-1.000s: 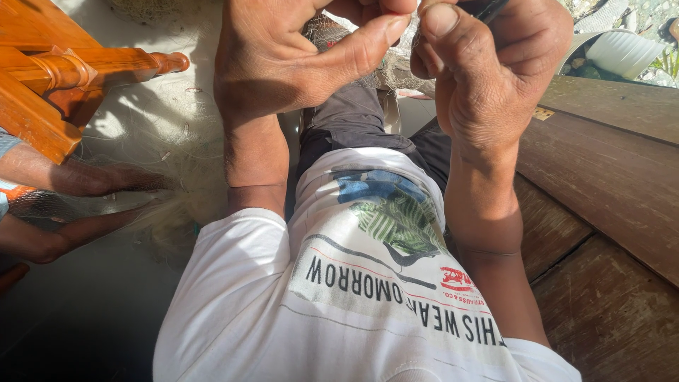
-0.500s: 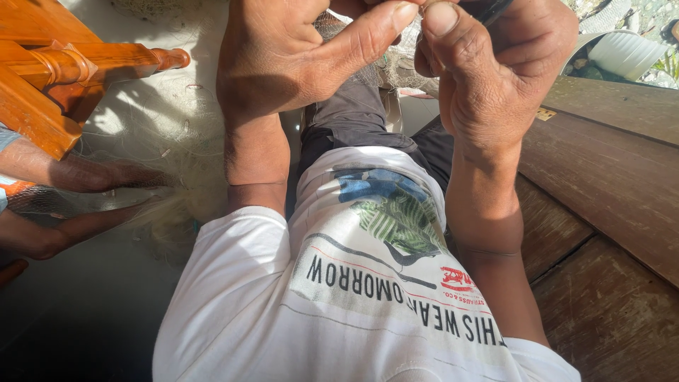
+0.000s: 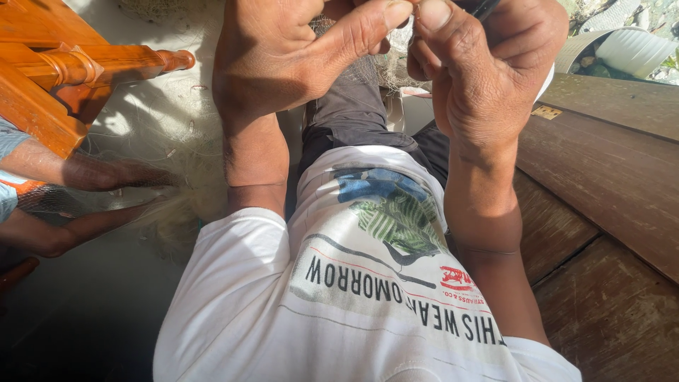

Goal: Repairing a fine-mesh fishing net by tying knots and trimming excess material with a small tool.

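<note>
Both hands are raised close to the camera above the lap. A fine pale net [image 3: 368, 67] is pinched between thumb and fingers of the left hand [image 3: 283, 53] and the right hand [image 3: 488, 71]; more netting is draped below, beside an orange wooden chair [image 3: 64, 64]

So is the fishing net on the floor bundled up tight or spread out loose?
Spread loose. The fine pale net lies in thin, see-through folds across the floor, and part runs up to the hands at the top edge.
</note>
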